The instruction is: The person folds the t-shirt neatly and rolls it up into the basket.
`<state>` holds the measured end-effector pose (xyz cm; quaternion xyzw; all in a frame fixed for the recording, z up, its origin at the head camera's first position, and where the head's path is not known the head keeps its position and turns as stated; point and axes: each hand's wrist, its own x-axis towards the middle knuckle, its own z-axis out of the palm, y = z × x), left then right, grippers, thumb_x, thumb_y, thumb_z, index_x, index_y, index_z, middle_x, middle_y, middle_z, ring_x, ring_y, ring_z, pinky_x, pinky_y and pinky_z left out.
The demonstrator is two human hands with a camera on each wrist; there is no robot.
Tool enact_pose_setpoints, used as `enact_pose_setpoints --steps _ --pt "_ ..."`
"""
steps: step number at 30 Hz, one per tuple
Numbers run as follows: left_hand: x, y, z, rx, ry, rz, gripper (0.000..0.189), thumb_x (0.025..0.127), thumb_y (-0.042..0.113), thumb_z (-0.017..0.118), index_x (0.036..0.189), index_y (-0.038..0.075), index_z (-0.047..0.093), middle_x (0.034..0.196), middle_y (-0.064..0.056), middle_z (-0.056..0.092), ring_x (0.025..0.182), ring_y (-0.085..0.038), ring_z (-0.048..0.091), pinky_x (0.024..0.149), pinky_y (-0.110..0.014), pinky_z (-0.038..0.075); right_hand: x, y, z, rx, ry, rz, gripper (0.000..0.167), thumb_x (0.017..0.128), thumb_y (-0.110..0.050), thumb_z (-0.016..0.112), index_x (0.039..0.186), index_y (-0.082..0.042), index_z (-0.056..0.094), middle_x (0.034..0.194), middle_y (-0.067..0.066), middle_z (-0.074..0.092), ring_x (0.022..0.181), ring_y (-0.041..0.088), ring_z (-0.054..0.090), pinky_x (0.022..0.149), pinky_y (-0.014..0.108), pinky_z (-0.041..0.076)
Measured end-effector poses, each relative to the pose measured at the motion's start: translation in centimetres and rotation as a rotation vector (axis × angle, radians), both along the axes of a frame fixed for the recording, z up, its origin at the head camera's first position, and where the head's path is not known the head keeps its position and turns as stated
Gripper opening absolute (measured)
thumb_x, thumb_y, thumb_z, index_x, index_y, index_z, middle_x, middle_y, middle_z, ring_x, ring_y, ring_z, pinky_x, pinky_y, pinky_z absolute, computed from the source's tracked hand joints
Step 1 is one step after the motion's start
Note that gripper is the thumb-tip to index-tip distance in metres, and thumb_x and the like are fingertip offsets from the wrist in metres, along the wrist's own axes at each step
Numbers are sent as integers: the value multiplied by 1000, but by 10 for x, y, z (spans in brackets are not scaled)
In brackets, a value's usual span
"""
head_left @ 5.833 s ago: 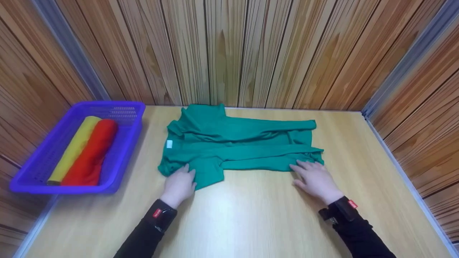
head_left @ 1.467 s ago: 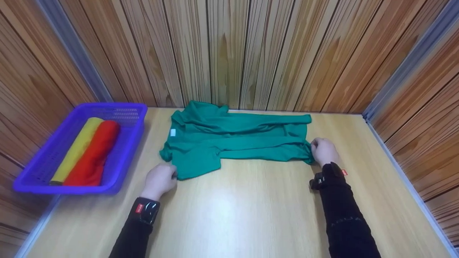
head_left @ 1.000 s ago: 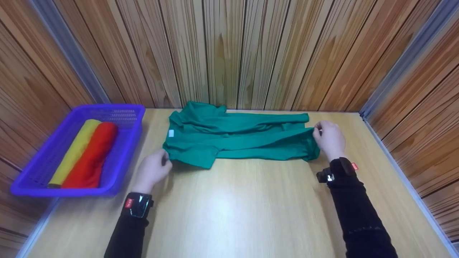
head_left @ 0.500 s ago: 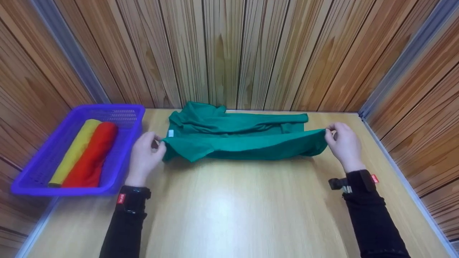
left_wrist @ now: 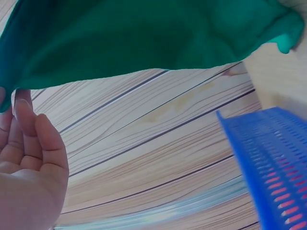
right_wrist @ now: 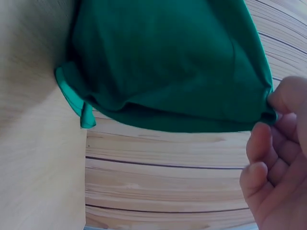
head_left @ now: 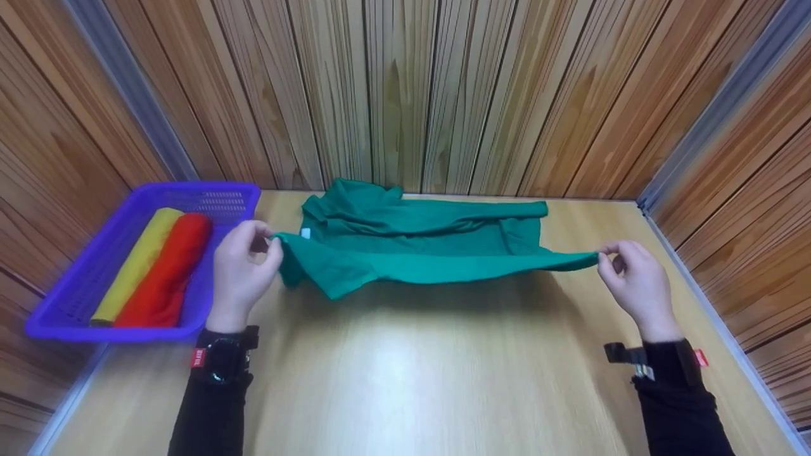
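A green short-sleeved shirt (head_left: 437,266) stretches across the table in the head view, its near side raised off the surface and its far side lying flat. My left hand (head_left: 244,272) pinches the shirt at its collar end, near a small white label (head_left: 306,234). At the opposite end, my right hand (head_left: 640,288) pinches a corner of the hem between thumb and fingers. The left wrist view has the cloth (left_wrist: 144,38) hanging from the left hand (left_wrist: 33,163). In the right wrist view, the hem droops from the right hand's fingertips (right_wrist: 261,139).
A purple plastic basket (head_left: 237,215) stands left of the shirt, close to my left hand. Inside it lie a yellow cloth roll (head_left: 139,263) and a red cloth roll (head_left: 168,272). Wood-panelled walls (head_left: 405,95) enclose the table (head_left: 405,392) behind and at both sides.
Both hands went from resting on the flat shirt to pinching its near edge. They lifted that edge and moved apart, left hand leftward and right hand rightward, pulling it taut.
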<state>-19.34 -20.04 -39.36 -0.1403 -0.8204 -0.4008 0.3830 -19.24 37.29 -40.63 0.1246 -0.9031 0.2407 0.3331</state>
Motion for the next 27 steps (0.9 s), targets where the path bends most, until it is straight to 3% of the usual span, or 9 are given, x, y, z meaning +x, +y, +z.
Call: enact_pose_setpoints --steps 7,13,18,21,24,27 --pt "17 -3 10 -9 88 -39 11 82 -5 68 92 -2 63 82 -11 64 75 -19 56 69 -22 43 18 17 -12 15 91 166 16 79 10 66 91 -1 68 74 0 55 66 4 41 59 16 31" --pt "32 -6 10 -49 106 -200 12 77 -5 66 85 2 61 76 -5 61 71 -16 55 70 -19 44 27 29 -21 66 9 280 26 76 16 66 92 -5 68 81 -2 59 68 8 45 60 20 34" --pt "36 -7 3 -116 39 -359 10 79 1 64 83 9 61 74 1 59 69 -12 55 65 -21 45 33 32 -30 116 -58 364 32 74 16 69 92 -9 68 85 -3 60 69 8 48 59 20 35" --pt "37 -7 -5 -144 -17 -416 9 81 2 65 84 9 61 74 4 59 68 -12 55 63 -21 46 36 31 -34 135 -91 406 32 74 15 70 93 -12 68 86 -3 61 70 8 49 60 19 35" --pt "36 -6 -14 -159 -72 -423 14 79 -2 67 85 9 61 74 6 58 67 -11 55 61 -23 48 39 30 -37 149 -117 415 32 74 14 71 92 -13 68 86 -3 63 72 8 51 61 19 36" --pt "31 -3 -22 -158 -143 -384 17 79 -5 68 86 9 60 76 8 58 67 -11 55 61 -26 48 39 27 -40 155 -125 400 31 74 12 72 90 -14 68 87 -5 64 76 10 53 64 18 36"
